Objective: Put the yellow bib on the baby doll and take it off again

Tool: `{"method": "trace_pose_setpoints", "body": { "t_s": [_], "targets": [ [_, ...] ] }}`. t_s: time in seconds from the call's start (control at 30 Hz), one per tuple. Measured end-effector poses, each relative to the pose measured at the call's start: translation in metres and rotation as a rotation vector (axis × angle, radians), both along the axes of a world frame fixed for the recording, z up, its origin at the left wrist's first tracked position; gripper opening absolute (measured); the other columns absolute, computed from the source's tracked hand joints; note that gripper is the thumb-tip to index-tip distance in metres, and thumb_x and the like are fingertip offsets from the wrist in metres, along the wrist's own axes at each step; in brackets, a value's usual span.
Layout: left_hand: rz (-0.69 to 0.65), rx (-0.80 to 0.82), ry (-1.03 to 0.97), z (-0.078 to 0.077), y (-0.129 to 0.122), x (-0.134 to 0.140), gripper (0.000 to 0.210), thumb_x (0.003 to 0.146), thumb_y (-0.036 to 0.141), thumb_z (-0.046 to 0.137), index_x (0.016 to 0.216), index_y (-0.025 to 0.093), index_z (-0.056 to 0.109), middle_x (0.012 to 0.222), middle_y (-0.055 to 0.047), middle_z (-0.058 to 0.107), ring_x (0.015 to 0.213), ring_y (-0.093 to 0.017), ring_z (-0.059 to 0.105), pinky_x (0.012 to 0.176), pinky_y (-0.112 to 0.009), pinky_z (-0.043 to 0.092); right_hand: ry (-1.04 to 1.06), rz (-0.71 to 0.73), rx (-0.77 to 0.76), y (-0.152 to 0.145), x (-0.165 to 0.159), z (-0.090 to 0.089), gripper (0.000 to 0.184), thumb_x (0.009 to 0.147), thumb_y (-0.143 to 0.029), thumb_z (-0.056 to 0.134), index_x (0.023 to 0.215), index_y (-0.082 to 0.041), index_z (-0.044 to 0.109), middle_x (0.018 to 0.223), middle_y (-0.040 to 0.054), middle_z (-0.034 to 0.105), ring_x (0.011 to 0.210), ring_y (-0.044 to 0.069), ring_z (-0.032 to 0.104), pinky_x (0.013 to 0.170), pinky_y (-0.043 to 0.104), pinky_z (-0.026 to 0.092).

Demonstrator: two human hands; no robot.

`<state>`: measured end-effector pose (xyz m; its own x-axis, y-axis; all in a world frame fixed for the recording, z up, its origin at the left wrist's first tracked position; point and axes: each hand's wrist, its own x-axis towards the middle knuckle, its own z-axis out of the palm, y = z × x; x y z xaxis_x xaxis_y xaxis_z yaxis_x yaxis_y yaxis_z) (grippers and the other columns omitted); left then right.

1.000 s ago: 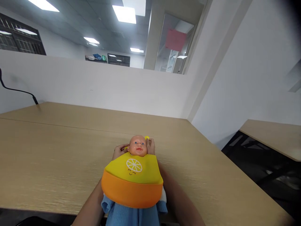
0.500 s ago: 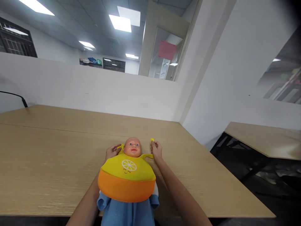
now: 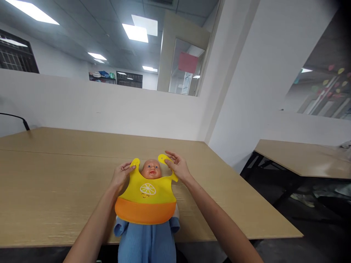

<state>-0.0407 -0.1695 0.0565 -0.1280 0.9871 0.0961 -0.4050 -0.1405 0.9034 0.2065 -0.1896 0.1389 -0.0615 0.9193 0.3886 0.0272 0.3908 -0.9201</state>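
A yellow bib (image 3: 157, 186) with an orange pocket and a white citrus-slice print lies over the chest of a baby doll (image 3: 151, 169). The doll lies face up in blue clothes, its legs reaching past the near table edge. My left hand (image 3: 121, 175) pinches the bib's left neck strap, which stands up beside the doll's head. On the other side, my right hand (image 3: 177, 167) grips the right strap, its rounded yellow end bent inward near the head. Both strap ends are apart from each other.
The wooden table (image 3: 68, 190) stretches to a white wall with a window. A black cable (image 3: 24, 123) sits at the far left. Another table (image 3: 296, 157) on black legs stands to the right.
My right hand has moved up and inward with its strap, bending the end toward the doll's head. My left hand has raised the left strap. The view has shifted slightly.
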Motion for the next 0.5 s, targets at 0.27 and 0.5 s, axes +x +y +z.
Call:
{"method": "trace_pose_setpoints", "body": {
  "t_s": [0.27,0.5],
  "targets": [
    [-0.092,0.138,0.258,0.056,-0.047,0.009,0.053,0.049,0.049,0.085,0.088,0.016,0.073,0.093,-0.011,0.076,0.081,-0.025,0.069,0.073,-0.033,0.054,-0.284,0.243,0.107,-0.023,-0.055,0.021,0.017,0.072,-0.035,0.068,0.080,-0.020,0.064,0.098,0.0041,0.068,0.092,0.018,0.063,0.086,0.033,0.049],
    [0.114,0.239,0.434,0.062,-0.068,0.010,0.049,0.061,0.050,0.079,0.097,0.018,0.071,0.088,-0.009,0.076,0.089,-0.025,0.069,0.083,-0.035,0.052,-0.353,0.128,0.151,-0.024,-0.053,0.026,0.014,0.074,-0.033,0.066,0.079,-0.020,0.067,0.084,0.0022,0.069,0.082,0.017,0.063,0.078,0.031,0.050]
  ]
}}
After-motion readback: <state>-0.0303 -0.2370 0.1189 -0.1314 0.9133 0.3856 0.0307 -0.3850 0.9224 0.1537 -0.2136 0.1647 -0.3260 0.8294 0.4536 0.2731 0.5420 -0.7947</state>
